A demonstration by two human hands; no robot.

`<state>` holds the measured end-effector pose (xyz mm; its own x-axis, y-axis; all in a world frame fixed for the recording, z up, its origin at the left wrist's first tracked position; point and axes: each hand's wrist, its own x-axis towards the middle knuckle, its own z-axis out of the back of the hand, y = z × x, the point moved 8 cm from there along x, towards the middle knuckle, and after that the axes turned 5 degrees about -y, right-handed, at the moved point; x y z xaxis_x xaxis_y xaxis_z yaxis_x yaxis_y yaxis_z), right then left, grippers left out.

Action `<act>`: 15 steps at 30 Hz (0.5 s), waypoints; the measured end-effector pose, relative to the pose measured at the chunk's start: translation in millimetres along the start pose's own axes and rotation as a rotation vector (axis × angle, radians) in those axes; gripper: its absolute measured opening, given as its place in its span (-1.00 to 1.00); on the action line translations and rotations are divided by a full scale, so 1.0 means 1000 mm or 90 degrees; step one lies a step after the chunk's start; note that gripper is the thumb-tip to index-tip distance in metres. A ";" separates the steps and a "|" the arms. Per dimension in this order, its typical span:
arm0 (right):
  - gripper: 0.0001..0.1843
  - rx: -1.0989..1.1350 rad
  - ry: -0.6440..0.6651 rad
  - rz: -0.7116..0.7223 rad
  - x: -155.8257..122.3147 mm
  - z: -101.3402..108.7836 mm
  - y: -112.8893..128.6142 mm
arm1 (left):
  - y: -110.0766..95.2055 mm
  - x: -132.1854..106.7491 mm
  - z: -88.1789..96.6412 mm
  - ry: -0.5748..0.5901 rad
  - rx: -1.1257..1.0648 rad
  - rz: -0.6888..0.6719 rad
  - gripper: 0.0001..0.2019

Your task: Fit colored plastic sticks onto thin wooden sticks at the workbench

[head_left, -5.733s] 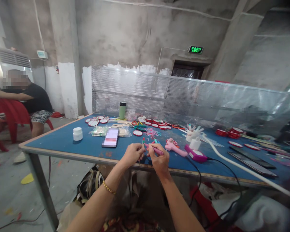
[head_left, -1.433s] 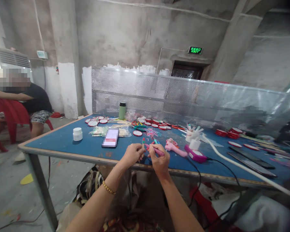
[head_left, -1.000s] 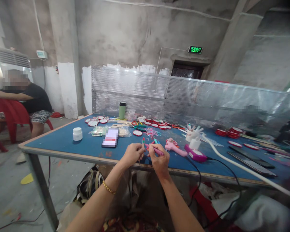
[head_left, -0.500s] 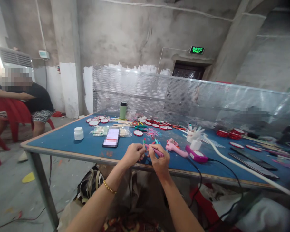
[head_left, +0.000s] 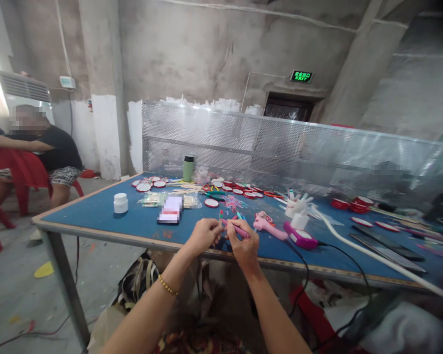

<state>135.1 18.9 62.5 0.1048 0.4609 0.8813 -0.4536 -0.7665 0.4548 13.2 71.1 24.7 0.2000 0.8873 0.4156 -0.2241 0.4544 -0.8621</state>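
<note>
Near the front edge of the blue table, my left hand point(head_left: 205, 233) is closed in a pinch around a small red-and-green piece point(head_left: 221, 215) whose tip sticks up above the fingers. My right hand point(head_left: 245, 248) grips a pink pen-like tool point(head_left: 239, 230) between thumb and fingers. The tool's tip points left, close to the left fingertips; whether it touches the piece I cannot tell. Blue-green tips point(head_left: 239, 215) show just behind the right hand. Right of that hand lies a pink glue gun-like tool point(head_left: 269, 225), beside a purple device point(head_left: 300, 236) with a black cable.
Left of my hands are a phone point(head_left: 171, 210), a white jar point(head_left: 120, 203) and bagged sticks point(head_left: 153, 199). Several red-rimmed discs point(head_left: 211, 203) and a green bottle point(head_left: 188, 168) stand further back. A white hose point(head_left: 358, 248) crosses the right side. A person point(head_left: 55, 150) sits far left.
Both hands keep almost the same pose and place, with the tool and small piece still held. The camera view has shifted very slightly.
</note>
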 end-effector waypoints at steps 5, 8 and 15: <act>-0.86 -0.001 -0.001 -0.002 0.000 0.000 -0.001 | 0.001 0.000 0.000 0.000 -0.002 0.004 -0.72; -0.85 0.006 -0.019 -0.008 -0.001 0.002 -0.002 | 0.001 0.000 0.000 0.000 0.002 0.009 -0.72; -0.84 -0.003 -0.005 0.001 -0.001 0.001 -0.001 | -0.002 -0.001 0.001 -0.001 0.007 0.015 -0.72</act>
<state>136.1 18.8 61.3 0.1107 0.4560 0.8831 -0.4586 -0.7649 0.4524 12.8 69.1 26.6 0.1929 0.8978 0.3958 -0.2398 0.4343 -0.8682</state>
